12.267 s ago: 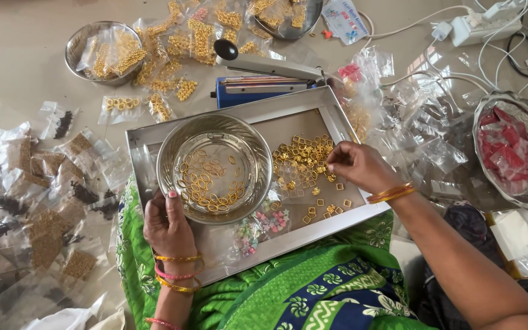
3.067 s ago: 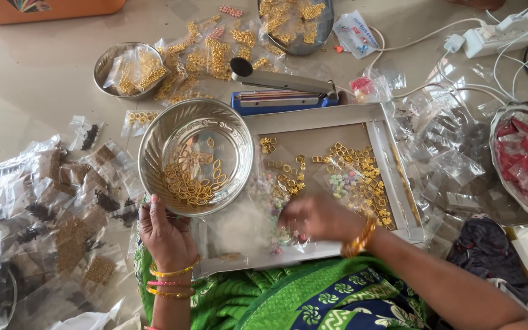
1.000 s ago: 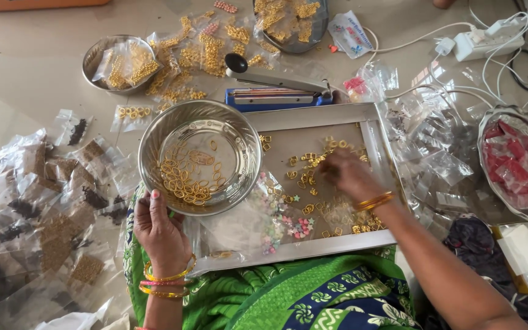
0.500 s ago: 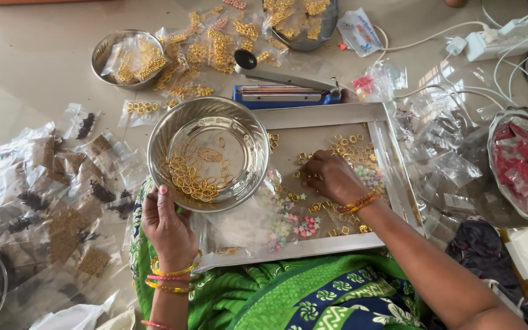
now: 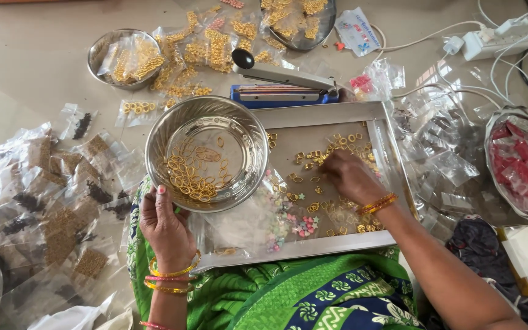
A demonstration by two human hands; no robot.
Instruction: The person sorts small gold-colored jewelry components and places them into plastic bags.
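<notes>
A steel tray [image 5: 328, 113] rests on my lap, strewn with small gold rings [image 5: 337, 145] and a few pastel beads [image 5: 300, 225]. On its left end sits a round steel bowl [image 5: 206, 154] holding a heap of gold rings. My left hand [image 5: 166, 226] grips the bowl's near rim. My right hand [image 5: 349, 177] lies palm down over the tray's middle, fingers bunched on the loose rings; what it pinches is hidden.
A blue heat sealer [image 5: 283, 85] lies just beyond the tray. Clear packets of gold pieces [image 5: 209, 49] and two steel dishes [image 5: 120, 58] sit further back. Dark-filled packets [image 5: 50, 201] cover the floor on the left. A steel bowl of red packets [image 5: 520, 165] and a power strip [image 5: 496, 40] are on the right.
My right hand slid a little toward the tray's centre among the rings. My left hand keeps hold of the bowl, which stays on the tray's left end.
</notes>
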